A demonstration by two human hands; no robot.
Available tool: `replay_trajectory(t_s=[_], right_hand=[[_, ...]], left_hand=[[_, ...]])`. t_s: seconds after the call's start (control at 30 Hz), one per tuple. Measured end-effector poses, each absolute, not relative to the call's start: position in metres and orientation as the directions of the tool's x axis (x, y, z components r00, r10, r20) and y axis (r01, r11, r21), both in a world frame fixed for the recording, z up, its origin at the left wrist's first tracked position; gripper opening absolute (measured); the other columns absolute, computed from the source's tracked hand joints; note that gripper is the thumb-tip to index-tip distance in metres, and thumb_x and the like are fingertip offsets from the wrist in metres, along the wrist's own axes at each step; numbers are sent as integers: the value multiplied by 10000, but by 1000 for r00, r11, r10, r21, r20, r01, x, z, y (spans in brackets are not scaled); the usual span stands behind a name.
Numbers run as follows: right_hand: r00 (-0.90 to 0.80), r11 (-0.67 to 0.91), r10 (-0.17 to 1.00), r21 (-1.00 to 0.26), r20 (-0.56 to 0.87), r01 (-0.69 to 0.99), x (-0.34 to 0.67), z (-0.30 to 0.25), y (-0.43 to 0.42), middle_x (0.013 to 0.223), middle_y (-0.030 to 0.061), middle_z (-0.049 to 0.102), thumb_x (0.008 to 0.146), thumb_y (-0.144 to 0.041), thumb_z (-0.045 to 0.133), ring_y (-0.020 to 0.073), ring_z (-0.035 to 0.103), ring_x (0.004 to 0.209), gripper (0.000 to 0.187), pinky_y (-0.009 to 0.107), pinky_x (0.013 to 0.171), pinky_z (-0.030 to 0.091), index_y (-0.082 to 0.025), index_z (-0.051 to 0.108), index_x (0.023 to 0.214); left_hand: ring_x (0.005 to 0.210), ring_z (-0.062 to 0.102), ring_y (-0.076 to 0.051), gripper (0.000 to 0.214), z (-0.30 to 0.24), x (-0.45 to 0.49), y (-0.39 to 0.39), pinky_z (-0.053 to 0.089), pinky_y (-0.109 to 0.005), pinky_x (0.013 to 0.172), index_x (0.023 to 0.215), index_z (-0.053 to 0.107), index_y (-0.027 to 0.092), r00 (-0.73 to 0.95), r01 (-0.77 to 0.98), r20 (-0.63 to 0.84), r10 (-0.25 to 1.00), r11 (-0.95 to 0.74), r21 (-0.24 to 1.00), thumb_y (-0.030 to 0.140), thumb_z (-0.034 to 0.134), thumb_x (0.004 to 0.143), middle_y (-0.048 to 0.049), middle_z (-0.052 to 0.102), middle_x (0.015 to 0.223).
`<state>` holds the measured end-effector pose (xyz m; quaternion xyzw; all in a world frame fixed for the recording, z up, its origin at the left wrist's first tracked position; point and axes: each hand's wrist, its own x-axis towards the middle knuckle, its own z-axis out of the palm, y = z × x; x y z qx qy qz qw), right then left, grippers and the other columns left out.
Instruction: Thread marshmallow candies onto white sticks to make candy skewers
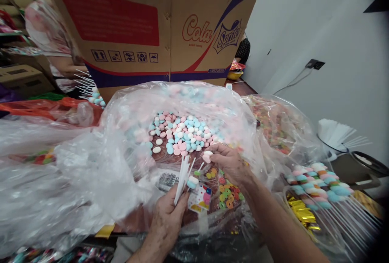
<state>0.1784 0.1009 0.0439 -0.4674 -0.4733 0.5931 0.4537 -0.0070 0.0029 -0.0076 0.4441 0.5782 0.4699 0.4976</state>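
Forearms [282, 222] inward, hands [170, 212] on sticks [183, 176] and candy [207, 157]

Before you, centre: pink, blue and white oval candies [190, 135] inside a clear plastic bag [240, 111]. Twelve o'clock, behind: large brown cardboard carton [130, 68]. Nine: orange-red plastic bag [56, 111]. Four: candy-threaded white sticks [322, 186]. Five: multicoloured ring-shaped gummies [228, 195], right of a square printed card [199, 199].
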Motion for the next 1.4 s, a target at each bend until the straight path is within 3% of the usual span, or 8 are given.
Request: replay_trajectory(t_s=[0.13,0.33,0.53,0.63,0.73,0.87,1.17,1.4], right_hand=[[-170,-119,980,-990,-105,-73,174,41,97,728,-10,673,683,-272,759,104,566,637,215,244,630,447,-175,731,874],[-151,-29,988,-998,-37,55,169,47,89,819,17,722,701,-326,740,155,629,734,271,290,697,499,-178,760,927],[-126,249,967,-918,221,308,169,42,81,999,14,752,785,-278,639,200,674,909,257,362,864,520,-253,776,1001],[-56,162,987,-963,154,217,167,36,82,997,12,756,764,-289,673,204,675,902,262,373,865,521,-258,776,1002],[4,-39,999,-998,-40,-52,163,35,83,897,20,756,682,-298,754,186,666,805,295,338,781,526,-218,780,965],[-77,-191,981,-940,-176,-283,156,41,81,698,0,697,622,-299,810,118,587,602,285,254,607,487,-177,780,877],[-78,-181,983,-912,-163,-368,150,43,78,712,-7,683,578,-251,840,99,562,594,279,226,583,469,-179,761,835],[46,-162,979,-899,-197,-408,148,41,85,657,-7,659,506,-248,851,110,544,569,312,241,545,452,-174,763,797]], left_hand=[[506,470,-151,252,-7,-13,4,389,-232,511,894,742,176,-12,188,-96,995,97,977,343,558,848,58,506,519],[480,433,-145,264,-3,-13,5,331,-225,466,878,733,169,-5,201,-110,994,109,974,345,537,858,52,500,522],[492,437,-145,231,1,-12,5,349,-230,489,728,698,183,-57,178,-114,992,122,976,348,570,826,53,495,517],[512,471,-156,229,-1,-12,4,379,-240,515,725,710,183,-83,176,-114,990,127,976,342,579,825,43,526,521],[554,529,-175,224,-4,-10,3,426,-252,570,703,727,190,-122,176,-79,989,100,979,325,593,820,31,566,516],[680,626,-207,265,-3,-8,2,471,-261,657,577,645,207,-139,121,-75,987,92,988,333,602,806,9,639,577],[594,588,-194,299,3,-10,4,454,-246,588,514,589,221,-116,164,-61,991,79,983,332,595,791,38,527,478],[575,579,-190,229,-1,-7,3,462,-260,608,782,753,188,-131,135,-68,989,85,987,341,584,797,22,629,565]])
